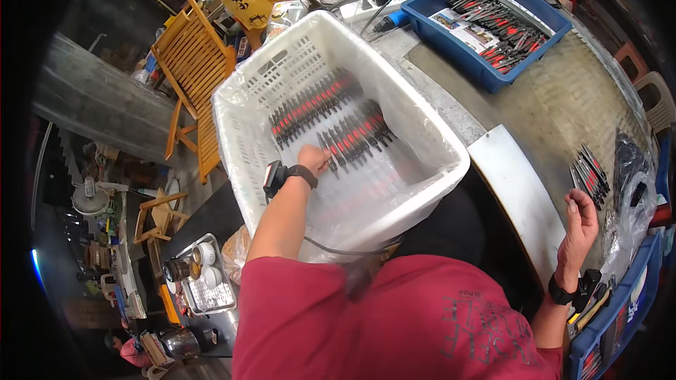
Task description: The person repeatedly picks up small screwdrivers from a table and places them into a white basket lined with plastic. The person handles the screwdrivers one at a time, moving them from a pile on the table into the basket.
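My left hand is inside a white plastic crate lined with clear film. Its fingers are closed at the near left end of a row of slim, pointed black-and-red tools, pinching the end one. Behind that row lies a second row of the same tools, side by side. Out to the right, my right hand is over the table with fingers stretched and slightly apart, beside a small bunch of these tools. The exact kind of tool is too small to tell.
A blue tray with many loose tools stands on the table at the far right. A white board lies along the table's near edge. Clear plastic bags and another blue bin are at right. A folded wooden chair stands left.
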Motion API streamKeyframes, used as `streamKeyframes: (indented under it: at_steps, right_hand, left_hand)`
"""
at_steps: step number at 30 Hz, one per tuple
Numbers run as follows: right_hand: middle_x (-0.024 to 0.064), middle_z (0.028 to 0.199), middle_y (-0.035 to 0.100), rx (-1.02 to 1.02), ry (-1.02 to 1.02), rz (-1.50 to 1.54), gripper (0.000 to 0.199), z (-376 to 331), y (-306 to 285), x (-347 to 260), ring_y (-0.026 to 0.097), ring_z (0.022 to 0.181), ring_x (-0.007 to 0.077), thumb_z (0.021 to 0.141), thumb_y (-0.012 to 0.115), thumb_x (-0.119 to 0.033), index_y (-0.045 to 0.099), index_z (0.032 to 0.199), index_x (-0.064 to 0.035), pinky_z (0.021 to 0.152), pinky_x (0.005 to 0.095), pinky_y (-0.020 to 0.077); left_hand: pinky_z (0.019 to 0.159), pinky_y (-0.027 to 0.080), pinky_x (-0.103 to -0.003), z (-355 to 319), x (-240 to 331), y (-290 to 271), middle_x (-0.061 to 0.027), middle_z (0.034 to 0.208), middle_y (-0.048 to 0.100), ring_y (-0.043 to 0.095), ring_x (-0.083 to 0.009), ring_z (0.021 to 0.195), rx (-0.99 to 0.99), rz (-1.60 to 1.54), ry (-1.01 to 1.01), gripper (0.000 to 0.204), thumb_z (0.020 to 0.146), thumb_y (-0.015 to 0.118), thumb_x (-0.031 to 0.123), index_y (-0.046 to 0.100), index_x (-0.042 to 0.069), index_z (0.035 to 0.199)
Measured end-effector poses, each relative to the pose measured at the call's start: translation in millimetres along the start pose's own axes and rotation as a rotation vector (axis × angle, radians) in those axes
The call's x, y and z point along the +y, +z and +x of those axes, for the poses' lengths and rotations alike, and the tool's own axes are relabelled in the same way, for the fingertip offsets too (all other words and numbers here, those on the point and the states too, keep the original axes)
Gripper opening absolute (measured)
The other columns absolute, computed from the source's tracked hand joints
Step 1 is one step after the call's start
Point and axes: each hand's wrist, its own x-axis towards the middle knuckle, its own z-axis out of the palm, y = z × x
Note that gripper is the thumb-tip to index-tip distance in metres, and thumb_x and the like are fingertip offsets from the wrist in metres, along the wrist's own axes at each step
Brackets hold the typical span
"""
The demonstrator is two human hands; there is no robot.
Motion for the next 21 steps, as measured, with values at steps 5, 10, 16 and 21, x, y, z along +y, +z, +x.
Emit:
streamKeyframes:
  at_steps: [5, 10, 16, 21]
  right_hand:
    - [0.0048, 0.097, 0.056, -0.014, 0.020, 0.021, 0.022, -1.5, 0.4, 7.2, 0.051, 0.090, 0.0120, 0.084, 0.052, -0.007, 0.053, 0.103, 0.0025, 0.084, 0.0238, 0.0379]
    - [0.0048, 0.097, 0.056, -0.002, 0.045, 0.021, 0.022, -3.5, 2.6, 8.6, 0.051, 0.090, 0.0124, 0.084, 0.052, -0.007, 0.053, 0.103, 0.0029, 0.084, 0.0234, 0.0386]
    - [0.0045, 0.096, 0.055, -0.024, 0.048, 0.004, 0.021, -3.2, 3.1, 7.3, 0.051, 0.090, 0.0124, 0.084, 0.052, -0.007, 0.054, 0.102, 0.0026, 0.084, 0.0235, 0.0385]
    - [0.0045, 0.096, 0.055, -0.026, 0.053, 0.005, 0.020, -4.5, 4.0, 7.8, 0.051, 0.090, 0.0124, 0.084, 0.052, -0.007, 0.054, 0.101, 0.0024, 0.084, 0.0237, 0.0384]
  left_hand:
    - [0.030, 0.026, -0.028, 5.4, -1.7, 5.9, -0.0068, 0.046, 0.045, 0.039, -0.0154, 0.034, 0.024, -0.061, -0.069, 0.027, 0.080, 0.059, 0.012, 0.050, 0.002, 0.056]
    - [0.030, 0.026, -0.028, -0.5, 2.1, 9.1, -0.0043, 0.046, 0.046, 0.040, -0.0134, 0.034, 0.020, -0.142, -0.065, 0.023, 0.081, 0.059, 0.015, 0.053, 0.004, 0.062]
    - [0.031, 0.027, -0.025, 4.0, 0.2, 7.3, -0.0031, 0.049, 0.048, 0.042, -0.0115, 0.035, -0.013, -0.100, -0.088, 0.021, 0.082, 0.058, 0.017, 0.052, 0.006, 0.065]
    - [0.032, 0.030, -0.025, -0.4, 5.3, 6.6, -0.0039, 0.050, 0.049, 0.043, -0.0116, 0.036, 0.007, -0.128, -0.116, 0.021, 0.082, 0.058, 0.015, 0.052, 0.004, 0.065]
